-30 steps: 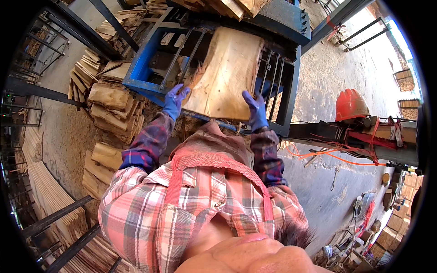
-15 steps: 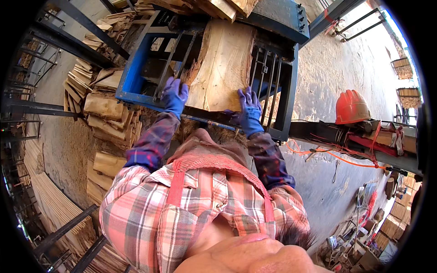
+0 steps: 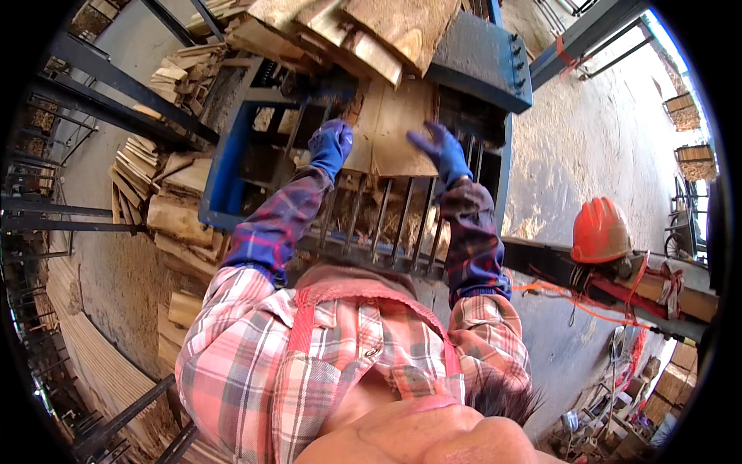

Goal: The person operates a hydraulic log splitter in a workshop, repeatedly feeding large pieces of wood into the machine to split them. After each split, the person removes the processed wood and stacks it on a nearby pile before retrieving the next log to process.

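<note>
A wide, pale wooden plank [image 3: 398, 127] lies on the dark metal bars of a blue machine [image 3: 219, 182], its far part hidden under a stack of boards. My left hand [image 3: 331, 145], in a purple-blue glove, is beside the plank's left edge with its fingers curled in; I see nothing in them. Over the plank's right edge, my right hand [image 3: 447, 153] in a matching glove has its thumb and fingers spread and holds nothing. Several parallel bars [image 3: 382, 213] show between the plank's near end and my body.
Rough-cut boards [image 3: 371, 39] are stacked on top of the machine, beside a blue housing [image 3: 483, 62]. More wood pieces [image 3: 182, 213] lie in piles at the left. A red hard hat [image 3: 601, 230] sits on a beam at the right, where an orange cord [image 3: 591, 311] hangs.
The plank has slid away from me, farther under the stacked boards, baring the bars near me. Both hands have moved forward; my left fingers have curled in and my right hand has come up.
</note>
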`<state>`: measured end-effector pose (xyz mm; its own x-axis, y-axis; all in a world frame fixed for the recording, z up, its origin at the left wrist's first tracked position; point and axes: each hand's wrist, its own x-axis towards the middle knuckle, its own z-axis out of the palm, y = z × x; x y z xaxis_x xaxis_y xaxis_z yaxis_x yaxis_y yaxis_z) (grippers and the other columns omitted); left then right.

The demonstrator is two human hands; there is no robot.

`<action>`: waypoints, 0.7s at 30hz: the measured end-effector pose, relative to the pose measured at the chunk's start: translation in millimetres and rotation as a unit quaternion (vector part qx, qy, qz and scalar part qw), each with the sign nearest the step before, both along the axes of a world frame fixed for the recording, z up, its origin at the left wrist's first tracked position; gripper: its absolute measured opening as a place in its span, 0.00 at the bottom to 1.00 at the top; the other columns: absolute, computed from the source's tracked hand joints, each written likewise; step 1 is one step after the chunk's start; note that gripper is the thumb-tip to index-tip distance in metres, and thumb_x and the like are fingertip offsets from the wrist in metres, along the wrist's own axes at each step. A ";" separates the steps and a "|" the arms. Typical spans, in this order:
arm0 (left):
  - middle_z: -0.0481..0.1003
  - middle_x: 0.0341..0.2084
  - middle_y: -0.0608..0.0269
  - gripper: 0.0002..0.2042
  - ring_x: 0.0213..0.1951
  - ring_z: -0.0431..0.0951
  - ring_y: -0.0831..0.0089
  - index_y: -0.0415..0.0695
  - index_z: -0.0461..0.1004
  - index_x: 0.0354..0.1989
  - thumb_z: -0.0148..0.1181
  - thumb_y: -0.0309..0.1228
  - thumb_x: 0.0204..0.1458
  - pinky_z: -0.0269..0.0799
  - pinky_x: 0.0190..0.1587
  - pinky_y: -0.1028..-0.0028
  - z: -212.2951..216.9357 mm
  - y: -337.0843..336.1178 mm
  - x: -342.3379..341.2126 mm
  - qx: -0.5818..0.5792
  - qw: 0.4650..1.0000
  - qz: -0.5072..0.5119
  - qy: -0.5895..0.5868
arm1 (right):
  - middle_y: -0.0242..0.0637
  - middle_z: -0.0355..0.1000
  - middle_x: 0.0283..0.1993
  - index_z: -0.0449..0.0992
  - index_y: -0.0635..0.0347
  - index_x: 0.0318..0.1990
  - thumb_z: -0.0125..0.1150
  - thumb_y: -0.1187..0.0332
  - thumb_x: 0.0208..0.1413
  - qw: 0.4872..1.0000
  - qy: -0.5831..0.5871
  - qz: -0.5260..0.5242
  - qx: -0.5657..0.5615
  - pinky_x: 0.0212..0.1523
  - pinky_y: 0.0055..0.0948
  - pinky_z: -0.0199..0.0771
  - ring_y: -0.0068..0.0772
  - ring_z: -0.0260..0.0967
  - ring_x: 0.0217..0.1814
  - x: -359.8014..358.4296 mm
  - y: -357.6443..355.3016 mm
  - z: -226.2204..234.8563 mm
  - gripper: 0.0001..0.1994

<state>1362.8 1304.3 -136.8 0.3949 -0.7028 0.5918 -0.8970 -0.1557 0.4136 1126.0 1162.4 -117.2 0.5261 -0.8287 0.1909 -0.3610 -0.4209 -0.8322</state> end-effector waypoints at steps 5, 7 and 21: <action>0.79 0.33 0.54 0.03 0.36 0.80 0.56 0.43 0.76 0.34 0.57 0.27 0.54 0.76 0.41 0.65 147.0 -51.2 14.1 -0.311 0.937 -0.150 -0.048 | 0.35 0.73 0.44 0.76 0.59 0.49 0.62 0.50 0.55 0.829 -0.391 -0.041 0.398 0.36 0.31 0.72 0.32 0.70 0.38 93.4 -104.2 60.6 0.23; 0.80 0.33 0.55 0.06 0.37 0.80 0.59 0.43 0.78 0.35 0.56 0.30 0.56 0.76 0.43 0.67 160.0 -50.2 19.5 -0.290 0.948 -0.128 0.012 | 0.34 0.74 0.42 0.75 0.58 0.49 0.63 0.52 0.55 0.874 -0.309 -0.075 0.366 0.38 0.33 0.73 0.33 0.70 0.41 112.9 -133.6 66.2 0.22; 0.76 0.34 0.59 0.28 0.34 0.74 0.67 0.39 0.74 0.45 0.52 0.56 0.56 0.70 0.39 0.68 43.8 -3.0 -65.0 0.124 0.828 -0.207 0.507 | 0.28 0.74 0.37 0.75 0.60 0.42 0.63 0.62 0.58 0.914 -0.207 -0.021 0.349 0.45 0.23 0.69 0.19 0.70 0.39 -169.0 61.6 11.7 0.12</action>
